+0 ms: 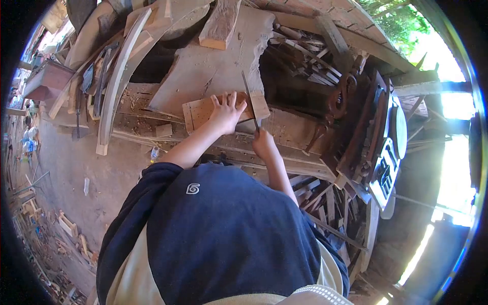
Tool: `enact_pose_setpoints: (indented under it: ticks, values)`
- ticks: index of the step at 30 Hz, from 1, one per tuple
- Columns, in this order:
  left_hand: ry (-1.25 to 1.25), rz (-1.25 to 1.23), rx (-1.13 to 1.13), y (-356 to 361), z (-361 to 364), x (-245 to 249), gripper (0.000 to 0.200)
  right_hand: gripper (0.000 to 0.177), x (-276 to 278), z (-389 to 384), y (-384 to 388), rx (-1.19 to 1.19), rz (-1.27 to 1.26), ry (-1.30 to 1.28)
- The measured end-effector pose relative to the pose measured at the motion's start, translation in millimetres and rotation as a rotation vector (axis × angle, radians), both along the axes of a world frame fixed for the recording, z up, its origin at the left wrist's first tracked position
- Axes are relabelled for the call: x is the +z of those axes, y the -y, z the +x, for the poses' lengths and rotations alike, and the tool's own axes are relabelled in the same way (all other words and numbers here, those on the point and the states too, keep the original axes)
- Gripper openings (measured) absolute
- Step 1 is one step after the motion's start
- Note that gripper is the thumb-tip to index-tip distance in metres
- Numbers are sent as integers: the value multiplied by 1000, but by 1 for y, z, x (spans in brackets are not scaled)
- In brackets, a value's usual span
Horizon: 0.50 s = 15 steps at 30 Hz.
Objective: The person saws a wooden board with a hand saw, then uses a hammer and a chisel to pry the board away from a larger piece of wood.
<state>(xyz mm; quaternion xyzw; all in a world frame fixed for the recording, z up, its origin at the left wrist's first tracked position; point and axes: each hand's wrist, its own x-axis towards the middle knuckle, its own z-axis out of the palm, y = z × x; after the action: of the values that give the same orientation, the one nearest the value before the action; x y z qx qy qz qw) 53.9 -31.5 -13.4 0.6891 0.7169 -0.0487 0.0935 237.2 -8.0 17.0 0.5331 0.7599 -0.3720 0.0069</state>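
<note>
My left hand (227, 113) presses down on a pale wooden board (198, 113), its fingers spread. My right hand (264, 144) is closed round the near end of a handsaw (249, 99), whose narrow dark blade points away from me. The blade crosses the board towards its right end; whether it has cut into the wood cannot be told. Beneath the board lies a wide, rough-edged slab (218, 66) on the workbench (147, 129). A small wood offcut (164, 130) rests on the bench to the left of the board.
A thick wood block (220, 25) sits on the slab's far part. Long curved timbers (119, 86) stand at the left. Carved dark wood pieces (351, 137) lean at the right. Loose sticks (310, 56) are heaped behind the bench, and scraps (66, 223) litter the floor.
</note>
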Motion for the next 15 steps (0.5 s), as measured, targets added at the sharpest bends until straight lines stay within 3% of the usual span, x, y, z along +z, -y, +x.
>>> enact_pose_setpoints:
  ticks: [4, 6, 9, 12, 15]
  values:
    - [-17, 130, -7, 2, 0, 2, 91, 27, -11, 10, 6, -11, 29, 3]
    - [36, -61, -13, 3, 0, 31, 94, 25, 0, 42, 35, -26, 4, -17]
    - [31, -66, -16, 1, 1, 34, 98, 21, 26, 69, 65, -71, -46, -56]
    - [31, -84, -29, 2, 0, 34, 98, 22, 28, 47, 50, -37, -26, -20]
    - [20, -85, -27, 1, 1, 22, 97, 24, -9, 10, 7, -14, 75, -69]
